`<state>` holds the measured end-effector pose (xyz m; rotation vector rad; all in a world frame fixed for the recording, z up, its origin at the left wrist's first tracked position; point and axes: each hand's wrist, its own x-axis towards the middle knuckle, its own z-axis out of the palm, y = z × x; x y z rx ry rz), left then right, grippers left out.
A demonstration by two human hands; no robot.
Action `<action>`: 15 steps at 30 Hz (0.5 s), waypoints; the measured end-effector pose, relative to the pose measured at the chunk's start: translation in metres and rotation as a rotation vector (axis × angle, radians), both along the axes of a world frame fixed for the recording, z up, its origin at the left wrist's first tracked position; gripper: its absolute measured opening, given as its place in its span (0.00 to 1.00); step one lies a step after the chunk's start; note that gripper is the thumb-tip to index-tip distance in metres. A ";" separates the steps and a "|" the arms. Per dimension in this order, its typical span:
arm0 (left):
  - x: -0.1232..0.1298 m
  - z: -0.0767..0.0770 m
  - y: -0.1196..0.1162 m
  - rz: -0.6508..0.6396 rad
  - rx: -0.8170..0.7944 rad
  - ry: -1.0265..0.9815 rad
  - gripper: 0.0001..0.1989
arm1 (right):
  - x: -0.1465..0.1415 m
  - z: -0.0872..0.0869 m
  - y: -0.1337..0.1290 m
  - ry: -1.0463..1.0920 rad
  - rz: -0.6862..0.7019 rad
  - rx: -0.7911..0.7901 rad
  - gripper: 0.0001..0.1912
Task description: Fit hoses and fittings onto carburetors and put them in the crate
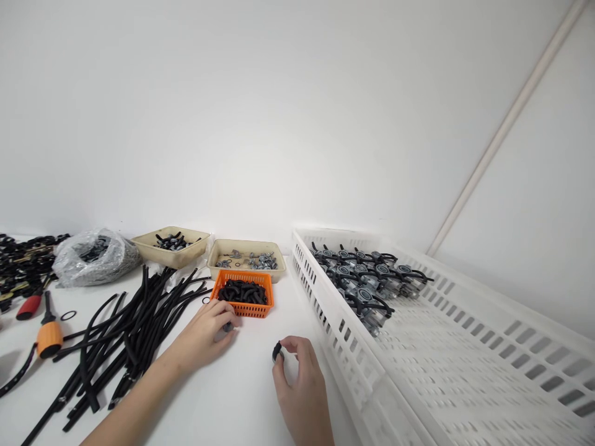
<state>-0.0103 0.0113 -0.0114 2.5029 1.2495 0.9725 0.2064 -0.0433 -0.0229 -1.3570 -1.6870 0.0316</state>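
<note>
Near the front edge of the orange basket [268,298], my left hand [209,329] is closed on a small dark grey part [227,326] between thumb and fingers. The basket holds many short black rubber pieces [242,291]. To the right and closer to me, my right hand [300,378] pinches a small part [277,352] with a black top and a metallic lower rim, just above the white table. Both hands are apart from each other. Long black hoses [134,328] lie in a loose pile left of my left forearm.
A large white crate [372,378] on the right holds rows of metal assemblies [365,279]. Two beige trays [214,253] [153,251] with small parts stand by the wall. Farther left are a plastic bag [95,257], an orange-handled tool [49,337] and a red handle [30,307].
</note>
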 end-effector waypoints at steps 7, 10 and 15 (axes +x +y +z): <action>0.001 0.003 -0.001 0.000 -0.016 0.003 0.09 | 0.000 -0.002 -0.001 0.027 0.006 -0.071 0.04; 0.000 0.001 0.000 0.001 -0.017 0.002 0.09 | 0.000 -0.001 -0.001 0.024 0.004 -0.083 0.02; 0.000 -0.001 0.001 -0.005 -0.022 -0.002 0.09 | 0.000 -0.001 0.000 0.010 -0.007 -0.066 0.04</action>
